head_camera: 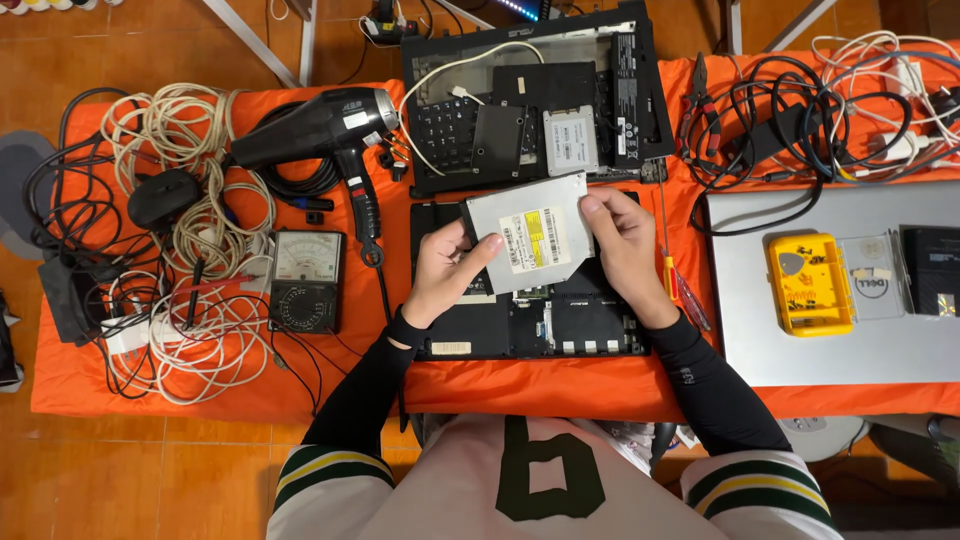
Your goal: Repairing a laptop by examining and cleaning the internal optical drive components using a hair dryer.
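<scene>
A flat silver optical drive (pixel 528 232) with a white and yellow label is held tilted above an opened black laptop base (pixel 520 325). My left hand (pixel 445 272) grips its lower left edge, thumb on top. My right hand (pixel 620 245) grips its right edge. Beyond the drive lies a second opened black laptop shell (pixel 530 100) with a small silver drive (pixel 570 140) and a white cable resting in it.
On the orange cloth (pixel 560 385): a black hair dryer (pixel 320 130), an analog multimeter (pixel 307 280), tangled cables (pixel 190 250) at left, a red screwdriver (pixel 675 280), pliers (pixel 700 95), more cables at upper right, a closed silver laptop (pixel 800 340) bearing a yellow case (pixel 808 283).
</scene>
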